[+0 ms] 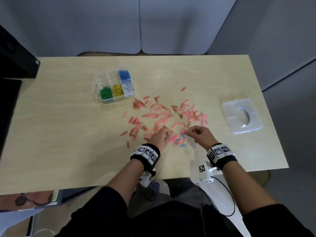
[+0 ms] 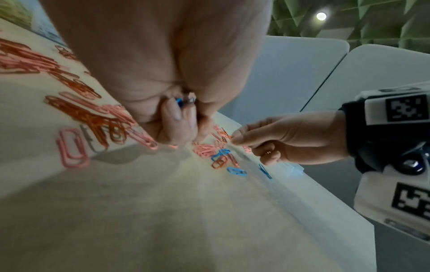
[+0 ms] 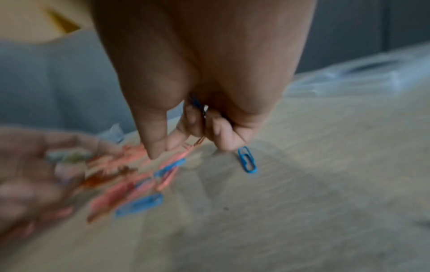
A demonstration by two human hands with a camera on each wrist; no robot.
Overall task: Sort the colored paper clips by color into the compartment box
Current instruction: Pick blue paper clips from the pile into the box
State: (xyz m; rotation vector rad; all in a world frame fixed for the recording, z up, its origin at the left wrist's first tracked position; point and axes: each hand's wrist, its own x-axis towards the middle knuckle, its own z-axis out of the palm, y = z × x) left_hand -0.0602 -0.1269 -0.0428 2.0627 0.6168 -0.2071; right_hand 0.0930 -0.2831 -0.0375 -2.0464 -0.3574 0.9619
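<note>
Sitting at the pale wooden table, I have the clear compartment box at the far left of my reach. Its near row holds green clips, yellow clips and white clips; the blue clips fill the far right compartment, and one far compartment holds a single reddish clip. The box's clear lid lies well apart on the right side of the table.

Between box and lid spreads the loose scatter of pink and orange-red clips, reaching down to my hands.

My left hand is curled into a loose fist among the clips, and the left wrist view shows a blue clip tucked in my folded fingers. My right hand is bent too, its thumb and forefinger pinched together just over the pile; a dark blue clip sits inside the curled fingers.

A few stray blue clips lie on the table between my two hands, one of them just beside my right little finger.
</note>
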